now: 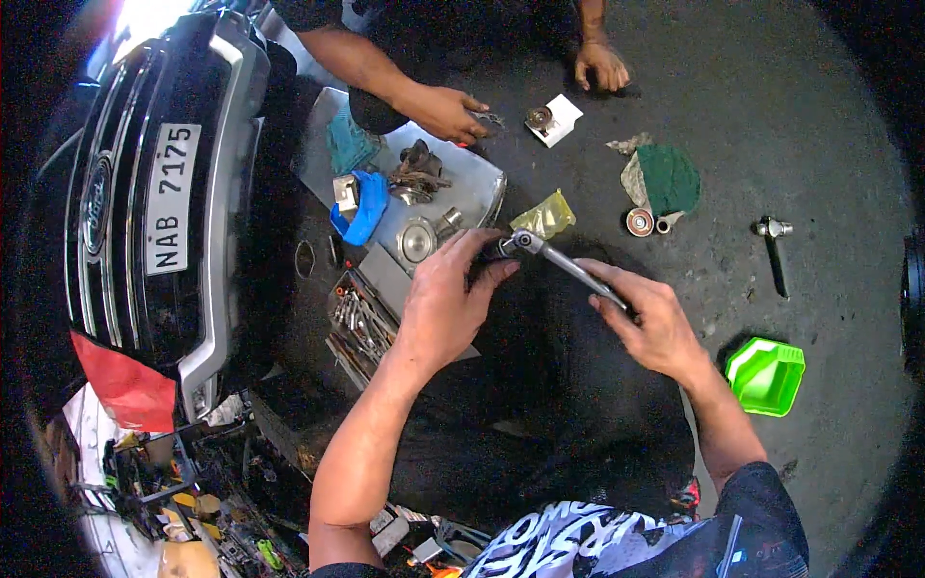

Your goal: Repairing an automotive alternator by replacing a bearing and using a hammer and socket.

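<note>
In the middle of the view, my right hand (653, 323) is closed round the handle of a silver ratchet wrench (574, 267). My left hand (445, 297) pinches a small socket (508, 247) at the ratchet's head; its fingers partly hide the piece. Beyond my hands, a yellowish clear plastic bag (545, 216) lies on the dark floor. Left of it, a tray (472, 175) carries a round metal pulley (416, 239), greasy parts (416, 178) and a blue strip (362, 214).
A co-worker's hand (445, 113) reaches over the tray; the other hand (602, 67) touches the floor. Tools (361, 323) fill a case at left, beside a car front (217, 222). Rightward lie a bearing (639, 223), green cloth (674, 178), hammer (775, 252) and green container (766, 376).
</note>
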Tool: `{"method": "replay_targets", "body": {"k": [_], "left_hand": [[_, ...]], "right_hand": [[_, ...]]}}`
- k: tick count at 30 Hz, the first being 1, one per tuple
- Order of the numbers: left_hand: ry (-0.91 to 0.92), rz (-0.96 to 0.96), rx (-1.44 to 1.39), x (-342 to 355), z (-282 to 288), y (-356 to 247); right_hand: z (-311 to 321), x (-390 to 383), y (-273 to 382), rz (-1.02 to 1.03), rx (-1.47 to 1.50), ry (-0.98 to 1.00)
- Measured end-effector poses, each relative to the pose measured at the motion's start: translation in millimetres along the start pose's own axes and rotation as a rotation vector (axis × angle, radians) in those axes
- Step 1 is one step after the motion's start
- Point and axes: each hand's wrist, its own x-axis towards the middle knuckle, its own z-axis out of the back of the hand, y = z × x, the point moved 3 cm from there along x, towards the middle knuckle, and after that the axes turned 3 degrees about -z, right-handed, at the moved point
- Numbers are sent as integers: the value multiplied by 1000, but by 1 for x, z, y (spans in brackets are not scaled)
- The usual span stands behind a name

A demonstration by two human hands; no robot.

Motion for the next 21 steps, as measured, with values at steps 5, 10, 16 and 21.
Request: {"method": "replay_targets", "body": {"k": [5,10,16,21], "left_hand": [[75,129,-200,1,0,2],[-47,91,-490,1,-5,7],[13,253,-476,4,-12,14],[-75,223,-494,1,-14,15]], "right_hand": [[4,-2,-1,-62,-259,67],[6,-1,17,63,-410,-30],[-10,3,27,117,-541,-67],[-16,9,26,108,-536,-14]]}}
